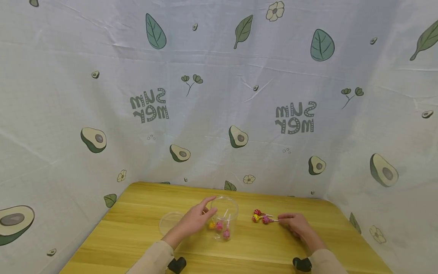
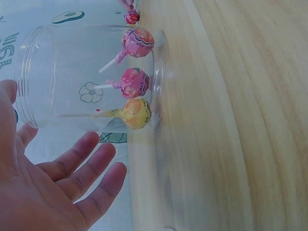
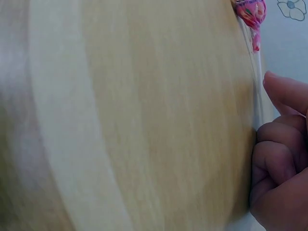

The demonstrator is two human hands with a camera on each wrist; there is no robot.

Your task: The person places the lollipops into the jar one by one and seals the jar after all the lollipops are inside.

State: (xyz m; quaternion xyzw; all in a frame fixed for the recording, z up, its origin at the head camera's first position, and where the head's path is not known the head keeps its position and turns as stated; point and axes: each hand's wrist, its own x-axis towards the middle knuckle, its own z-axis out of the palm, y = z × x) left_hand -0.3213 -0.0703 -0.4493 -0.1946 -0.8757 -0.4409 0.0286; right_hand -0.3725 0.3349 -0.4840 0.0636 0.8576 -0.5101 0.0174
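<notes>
Pink lollipop (image 1: 265,220) lies at right hand (image 1: 297,223), grip unclear; spread left hand (image 1: 195,220) touches jar (image 1: 221,214).

Curtained nook, avocado-print cloth (image 1: 212,114), wood-grain table (image 1: 260,245)

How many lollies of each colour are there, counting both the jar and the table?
Yellow lollipops: 2 (one in the jar, one on the table)
Pink lollipops: 3 (two in the jar, one on the table)
Red lollipop: 1 (on the table)
Total: 6
</notes>
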